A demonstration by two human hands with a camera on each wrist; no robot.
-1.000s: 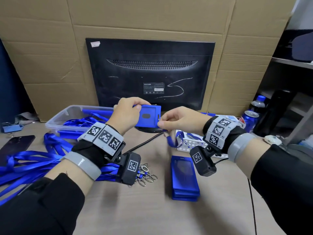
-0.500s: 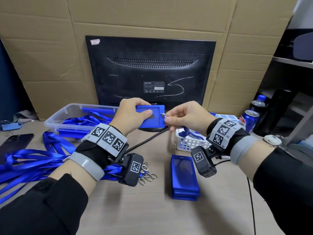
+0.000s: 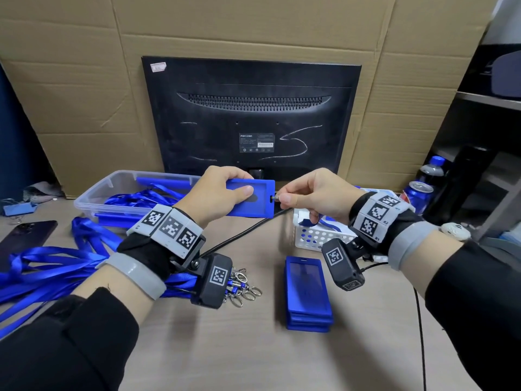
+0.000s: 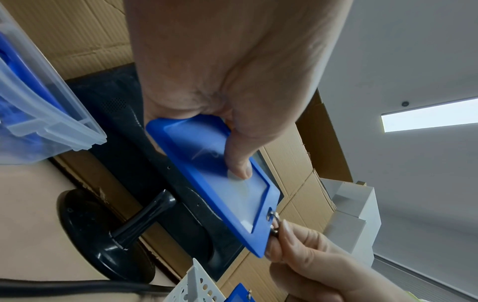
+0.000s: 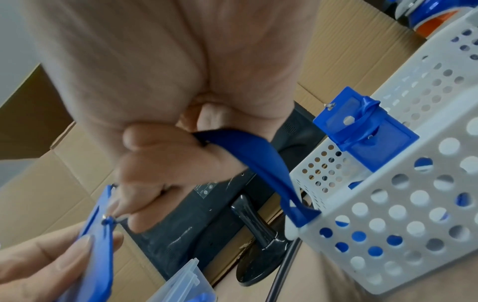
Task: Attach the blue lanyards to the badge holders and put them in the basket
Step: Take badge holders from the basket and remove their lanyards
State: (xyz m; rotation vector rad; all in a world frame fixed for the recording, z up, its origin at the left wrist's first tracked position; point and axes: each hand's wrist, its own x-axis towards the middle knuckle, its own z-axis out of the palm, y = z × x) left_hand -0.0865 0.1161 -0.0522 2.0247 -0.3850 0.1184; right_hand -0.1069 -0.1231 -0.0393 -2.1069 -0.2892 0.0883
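My left hand (image 3: 217, 197) grips a blue badge holder (image 3: 260, 197) lengthwise in the air in front of the monitor, thumb on its clear window (image 4: 240, 190). My right hand (image 3: 304, 193) pinches a lanyard's metal clip (image 4: 274, 221) hooked through the slot at the holder's right end. That lanyard's blue strap (image 5: 254, 161) runs from my right palm down into the white perforated basket (image 3: 318, 235). The basket (image 5: 403, 196) holds at least one finished badge holder (image 5: 362, 130). A stack of blue badge holders (image 3: 308, 294) lies on the table below my right wrist.
Loose blue lanyards (image 3: 50, 263) spread over the table's left, their metal clips (image 3: 242, 289) bunched near my left wrist. A clear plastic bin (image 3: 127, 193) with more blue items sits behind. A black monitor (image 3: 251, 117), its cable (image 3: 248, 232), a phone (image 3: 22, 241), a can (image 3: 417, 196) and a bottle (image 3: 430, 170) surround the work area.
Both hands have risen slightly with the holder. The holder has turned flatter and longer toward the right, and the clip in my right hand now sits through its slot.
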